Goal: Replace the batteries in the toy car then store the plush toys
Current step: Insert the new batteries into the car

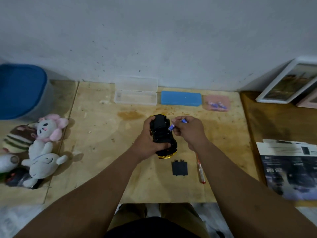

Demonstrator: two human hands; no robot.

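Black-and-gold toy car (163,134), belly up at table centre, is gripped by the left hand (151,136). Blue batteries (171,127) are pinched in the right hand (187,130), at 3 o'clock of the car. Plush toys (41,145) are heaped at 9 o'clock.

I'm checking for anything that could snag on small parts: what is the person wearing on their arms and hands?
Nothing shows on them. Both forearms are bare up to the frame's edge, with no sleeves in view. The left hand and right hand have no gloves, and no watch, bracelet or ring is visible.
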